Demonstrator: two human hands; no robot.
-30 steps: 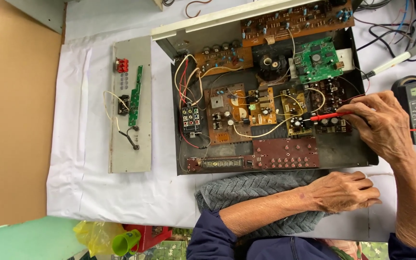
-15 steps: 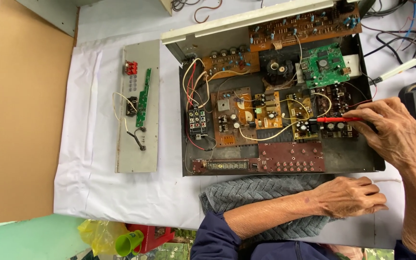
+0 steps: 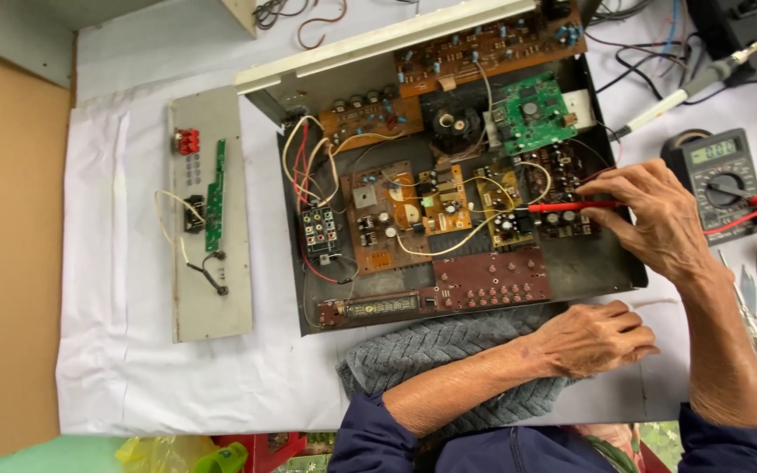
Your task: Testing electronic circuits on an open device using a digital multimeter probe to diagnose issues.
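Head view looks straight down on an opened amplifier chassis (image 3: 449, 184) lying on a white sheet (image 3: 124, 350), its circuit boards bare. One risk stands out: the metal tip of the red test probe (image 3: 562, 208) sits among closely packed parts on the small brown board (image 3: 519, 215), and a slight slip could bridge two neighbouring solder points or leads; with loose white and red wires looping close by, a jog of the wrist could also snag one. The right hand (image 3: 659, 219) reaches in from the right edge of the chassis, wrist bent, fingers pinched shut around the probe like a pen, holding it nearly level with its tip pointing left. Its red lead runs back to the multimeter (image 3: 722, 180) just beside the chassis on the right. The left hand (image 3: 593, 337) rests palm down, fingers loosely curled, on a grey knitted cloth (image 3: 431, 359) at the near edge of the chassis; it holds nothing that I can see. A detached grey front panel (image 3: 208, 219) with a narrow green board lies well apart to the left, and a soldering iron (image 3: 703, 79) lies beyond the meter.
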